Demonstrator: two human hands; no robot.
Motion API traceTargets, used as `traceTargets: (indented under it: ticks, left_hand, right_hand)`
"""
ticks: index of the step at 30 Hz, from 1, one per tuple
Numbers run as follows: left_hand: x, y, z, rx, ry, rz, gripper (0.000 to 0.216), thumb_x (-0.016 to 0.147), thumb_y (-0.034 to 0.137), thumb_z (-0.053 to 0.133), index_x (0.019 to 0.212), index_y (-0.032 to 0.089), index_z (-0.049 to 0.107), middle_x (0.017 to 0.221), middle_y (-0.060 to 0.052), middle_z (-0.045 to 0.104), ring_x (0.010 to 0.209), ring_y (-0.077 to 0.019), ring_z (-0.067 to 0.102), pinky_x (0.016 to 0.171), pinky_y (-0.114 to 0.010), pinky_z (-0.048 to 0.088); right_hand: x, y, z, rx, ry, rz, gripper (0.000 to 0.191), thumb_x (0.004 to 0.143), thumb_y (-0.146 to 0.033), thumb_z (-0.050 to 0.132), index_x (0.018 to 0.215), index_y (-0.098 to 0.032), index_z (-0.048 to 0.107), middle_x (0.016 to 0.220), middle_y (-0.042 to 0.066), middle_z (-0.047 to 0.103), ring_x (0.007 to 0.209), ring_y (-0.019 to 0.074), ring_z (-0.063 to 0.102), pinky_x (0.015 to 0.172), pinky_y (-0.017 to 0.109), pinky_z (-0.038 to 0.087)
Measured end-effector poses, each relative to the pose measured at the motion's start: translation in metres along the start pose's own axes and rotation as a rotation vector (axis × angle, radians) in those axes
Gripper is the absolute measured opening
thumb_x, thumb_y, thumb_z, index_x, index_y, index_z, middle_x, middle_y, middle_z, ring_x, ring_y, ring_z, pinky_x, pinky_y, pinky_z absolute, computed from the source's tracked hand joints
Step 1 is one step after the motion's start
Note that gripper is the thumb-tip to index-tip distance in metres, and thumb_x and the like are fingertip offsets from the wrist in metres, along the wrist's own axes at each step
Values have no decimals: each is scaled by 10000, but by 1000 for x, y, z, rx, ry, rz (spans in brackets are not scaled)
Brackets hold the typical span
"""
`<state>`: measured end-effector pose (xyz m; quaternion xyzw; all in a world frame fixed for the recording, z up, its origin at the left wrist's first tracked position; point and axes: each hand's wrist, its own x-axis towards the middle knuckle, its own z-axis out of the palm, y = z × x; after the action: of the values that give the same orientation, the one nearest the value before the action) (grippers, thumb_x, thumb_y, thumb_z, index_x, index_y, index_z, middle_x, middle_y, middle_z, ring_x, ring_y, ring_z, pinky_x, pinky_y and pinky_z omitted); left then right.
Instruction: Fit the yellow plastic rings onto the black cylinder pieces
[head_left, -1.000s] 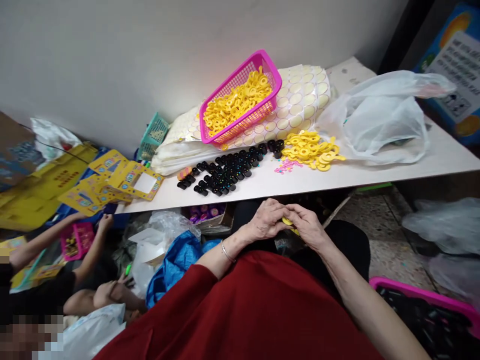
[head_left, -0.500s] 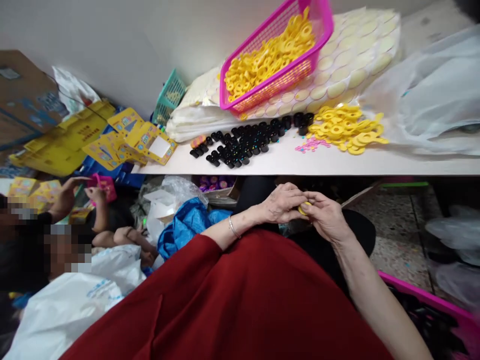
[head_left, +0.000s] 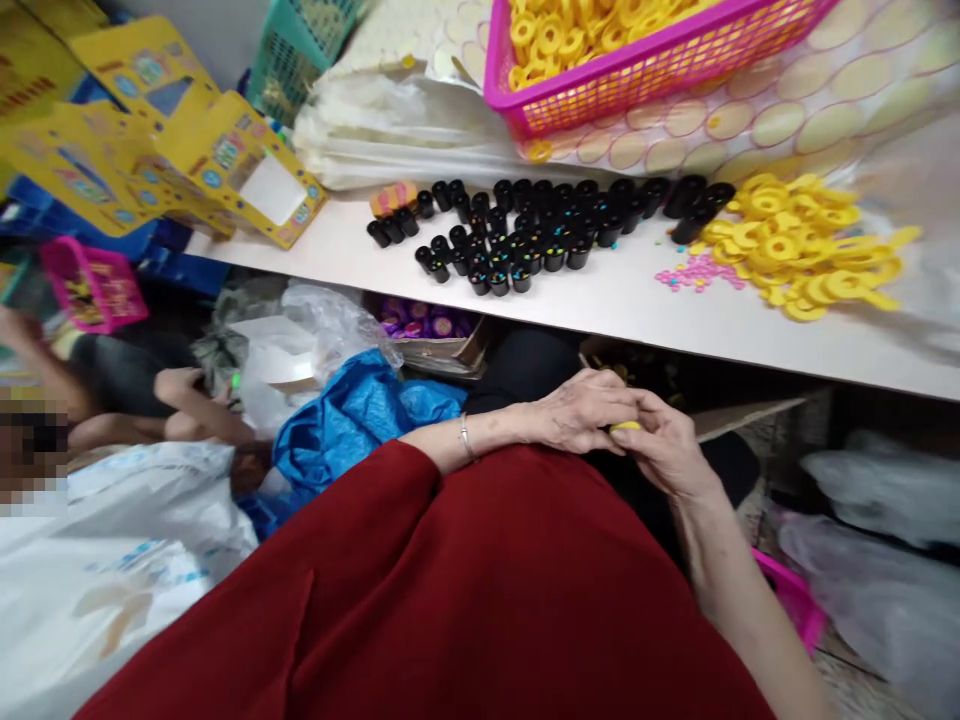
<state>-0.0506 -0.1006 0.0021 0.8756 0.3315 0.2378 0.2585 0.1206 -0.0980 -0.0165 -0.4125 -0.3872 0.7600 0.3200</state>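
My left hand (head_left: 577,412) and my right hand (head_left: 669,448) meet in my lap below the table edge, fingers pinched together on a small yellow ring (head_left: 624,427). Only a sliver of the ring shows between the fingers. On the white table (head_left: 615,300) above them stand several black caps (head_left: 525,235) in rows, with a heap of loose yellow rings (head_left: 802,255) to their right and tiny pink bits (head_left: 694,273) between. A pink basket (head_left: 660,65) full of yellow rings rests at the back.
Yellow printed cards (head_left: 187,160) and a green basket (head_left: 300,40) lie at the table's left. Sheets of round stickers (head_left: 787,120) sit under the pink basket. Blue and white plastic bags (head_left: 352,420) crowd the floor. Another person's arm (head_left: 150,400) and a pink tray (head_left: 94,285) are at left.
The view has tilted down and moved closer to the table. My hands stay joined in my lap on the yellow ring, barely shifted.
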Motion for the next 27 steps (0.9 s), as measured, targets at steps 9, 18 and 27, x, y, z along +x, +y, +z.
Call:
traceTargets:
  ticks: [9,18,27]
  left_hand:
    - [8,-44,8,-363,140,-114,486,744,598,617,986,185,706,919,-100,635,954,-228,471,872,-396,411]
    - [8,-39,22,-231,131,-126,445,755,573,623,940,179,716,801,-76,615,935,-219,482,894,-378,390]
    - [14,-51,23,-315,304,-75,522,763,652,549,882,162,684,820,-83,640,882,-208,488,830,-376,424]
  right_hand:
    - [16,8,10,128,213,-113,609,398,-322,884,964,-237,675,1059,46,691,972,206,637,784,293,527]
    - [18,2,13,204,228,-8,382,437,-253,856,775,-195,688,710,-5,647,652,120,580,588,234,489]
    - [20,-6,11,219,90,-30,504,442,-261,877,909,-204,695,843,-1,644,745,116,555,633,226,464]
